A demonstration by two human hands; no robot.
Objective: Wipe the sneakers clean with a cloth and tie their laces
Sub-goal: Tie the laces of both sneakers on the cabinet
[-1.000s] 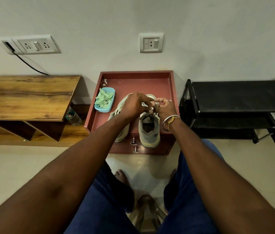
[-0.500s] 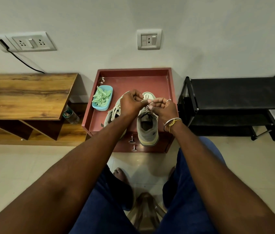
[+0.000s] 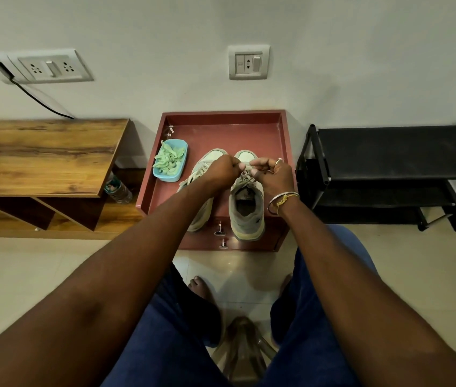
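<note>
The left hand [image 3: 222, 174] and right hand [image 3: 273, 175] each pinch a lace end [image 3: 245, 174] over the right sneaker [image 3: 246, 208], at six o'clock on the red tray [image 3: 221, 129]. Since a second ago they have drawn slightly apart, probably tightening a knot; the left sneaker [image 3: 201, 174] looks loose.

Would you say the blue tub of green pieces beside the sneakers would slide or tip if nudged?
The blue tub looks shallow and wide, so it would likely slide on the red tray rather than tip. Heaped green pieces seem loose and may spill.
</note>
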